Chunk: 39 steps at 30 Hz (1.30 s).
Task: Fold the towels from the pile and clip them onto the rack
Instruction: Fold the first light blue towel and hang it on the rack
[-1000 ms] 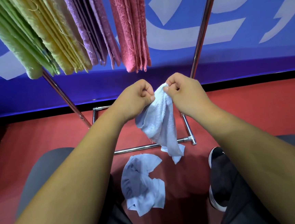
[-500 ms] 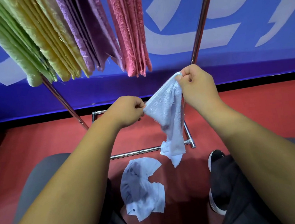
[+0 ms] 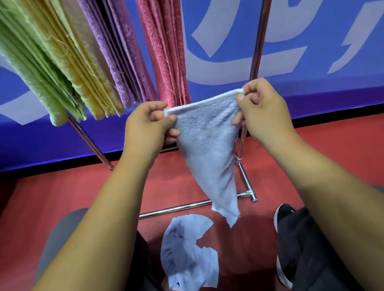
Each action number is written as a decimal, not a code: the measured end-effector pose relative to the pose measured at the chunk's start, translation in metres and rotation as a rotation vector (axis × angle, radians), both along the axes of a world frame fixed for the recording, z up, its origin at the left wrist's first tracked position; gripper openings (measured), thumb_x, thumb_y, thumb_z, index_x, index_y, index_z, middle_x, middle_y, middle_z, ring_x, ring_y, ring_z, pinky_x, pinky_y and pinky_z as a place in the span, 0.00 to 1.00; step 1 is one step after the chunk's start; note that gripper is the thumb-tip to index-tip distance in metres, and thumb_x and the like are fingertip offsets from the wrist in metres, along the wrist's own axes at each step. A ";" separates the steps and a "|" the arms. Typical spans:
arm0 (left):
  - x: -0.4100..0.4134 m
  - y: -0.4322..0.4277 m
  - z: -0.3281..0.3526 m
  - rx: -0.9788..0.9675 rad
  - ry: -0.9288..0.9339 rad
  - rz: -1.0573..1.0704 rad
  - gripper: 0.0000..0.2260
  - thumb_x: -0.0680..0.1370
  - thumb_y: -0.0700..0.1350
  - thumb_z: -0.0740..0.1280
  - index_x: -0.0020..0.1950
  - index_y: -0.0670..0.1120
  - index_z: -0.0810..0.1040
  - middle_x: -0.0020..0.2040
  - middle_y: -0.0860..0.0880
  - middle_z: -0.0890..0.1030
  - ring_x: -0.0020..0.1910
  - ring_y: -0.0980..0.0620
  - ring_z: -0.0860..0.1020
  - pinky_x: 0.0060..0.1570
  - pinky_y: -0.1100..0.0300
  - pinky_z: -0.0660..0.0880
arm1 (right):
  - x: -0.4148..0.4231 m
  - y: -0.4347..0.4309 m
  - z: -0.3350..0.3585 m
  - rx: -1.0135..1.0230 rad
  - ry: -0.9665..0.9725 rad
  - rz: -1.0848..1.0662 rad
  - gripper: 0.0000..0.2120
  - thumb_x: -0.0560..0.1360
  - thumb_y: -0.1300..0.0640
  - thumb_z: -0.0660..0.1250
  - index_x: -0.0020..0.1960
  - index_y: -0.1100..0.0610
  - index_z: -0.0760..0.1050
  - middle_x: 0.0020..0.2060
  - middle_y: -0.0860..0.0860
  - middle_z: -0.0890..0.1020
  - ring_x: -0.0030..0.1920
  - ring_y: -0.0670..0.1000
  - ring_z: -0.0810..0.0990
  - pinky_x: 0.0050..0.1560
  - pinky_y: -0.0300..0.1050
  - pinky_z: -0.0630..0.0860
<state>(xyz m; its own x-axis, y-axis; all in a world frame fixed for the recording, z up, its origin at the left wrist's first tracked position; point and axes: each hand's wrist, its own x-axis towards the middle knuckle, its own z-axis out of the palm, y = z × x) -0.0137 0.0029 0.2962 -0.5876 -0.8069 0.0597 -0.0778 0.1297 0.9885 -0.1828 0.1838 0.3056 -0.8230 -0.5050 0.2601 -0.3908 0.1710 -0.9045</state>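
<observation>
Two hands are holding a light blue towel (image 3: 207,148) taut in front of the rack (image 3: 256,37).
The left hand (image 3: 149,128) and right hand (image 3: 262,113) are each pinching an upper corner — thumb and fingers (image 3: 172,118) curled onto the hem — so the towel is hanging to a point above the red floor (image 3: 51,199). A crumpled blue towel (image 3: 189,257) is lying on the floor below it — folded coloured towels (image 3: 100,60) are hanging on the rack.

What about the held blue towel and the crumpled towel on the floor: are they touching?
Apart. The head view shows red floor between the hanging tip of the held towel and the crumpled towel.
</observation>
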 end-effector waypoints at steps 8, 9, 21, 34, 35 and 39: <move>0.014 0.017 0.067 -0.041 0.231 0.008 0.08 0.81 0.32 0.68 0.57 0.38 0.85 0.46 0.38 0.87 0.41 0.49 0.86 0.41 0.60 0.82 | 0.021 0.009 0.055 -0.232 -0.048 0.050 0.04 0.83 0.58 0.67 0.57 0.56 0.73 0.39 0.53 0.83 0.45 0.50 0.91 0.62 0.63 0.81; 0.016 0.020 0.077 -0.045 0.253 0.005 0.08 0.81 0.31 0.68 0.56 0.38 0.85 0.46 0.38 0.87 0.40 0.49 0.86 0.41 0.61 0.81 | 0.024 0.010 0.063 -0.243 -0.034 0.043 0.05 0.83 0.57 0.68 0.58 0.55 0.74 0.39 0.51 0.84 0.45 0.49 0.91 0.62 0.62 0.81; 0.040 0.028 0.150 -0.182 0.330 0.032 0.05 0.81 0.37 0.72 0.55 0.40 0.87 0.43 0.41 0.87 0.43 0.47 0.87 0.48 0.53 0.83 | 0.050 0.009 0.135 -0.374 -0.032 0.034 0.07 0.84 0.60 0.67 0.51 0.51 0.81 0.47 0.59 0.88 0.43 0.50 0.90 0.53 0.52 0.87; 0.053 0.017 0.146 -0.142 0.328 0.142 0.09 0.74 0.39 0.80 0.54 0.42 0.89 0.38 0.45 0.85 0.34 0.46 0.78 0.34 0.59 0.72 | 0.055 0.011 0.139 -0.314 -0.042 0.120 0.10 0.85 0.63 0.67 0.49 0.51 0.83 0.38 0.52 0.86 0.39 0.53 0.90 0.39 0.45 0.86; 0.053 0.016 0.145 -0.148 0.322 0.143 0.09 0.74 0.39 0.80 0.54 0.43 0.89 0.38 0.46 0.85 0.34 0.47 0.78 0.35 0.59 0.73 | 0.054 0.011 0.138 -0.311 -0.046 0.118 0.10 0.85 0.62 0.67 0.49 0.51 0.83 0.38 0.53 0.86 0.39 0.52 0.90 0.39 0.45 0.86; 0.052 0.017 0.143 -0.324 0.218 0.149 0.10 0.75 0.38 0.79 0.56 0.45 0.89 0.39 0.55 0.86 0.32 0.63 0.78 0.37 0.67 0.74 | 0.052 0.011 0.134 -0.342 -0.085 0.111 0.09 0.84 0.63 0.68 0.49 0.52 0.83 0.38 0.52 0.85 0.38 0.51 0.90 0.38 0.44 0.86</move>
<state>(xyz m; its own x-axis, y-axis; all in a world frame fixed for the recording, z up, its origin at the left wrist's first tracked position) 0.0382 0.0203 0.4396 -0.4109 -0.8012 0.4351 0.0875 0.4403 0.8936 -0.1311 0.1950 0.4400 -0.7939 -0.4880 0.3627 -0.3112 -0.1863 -0.9319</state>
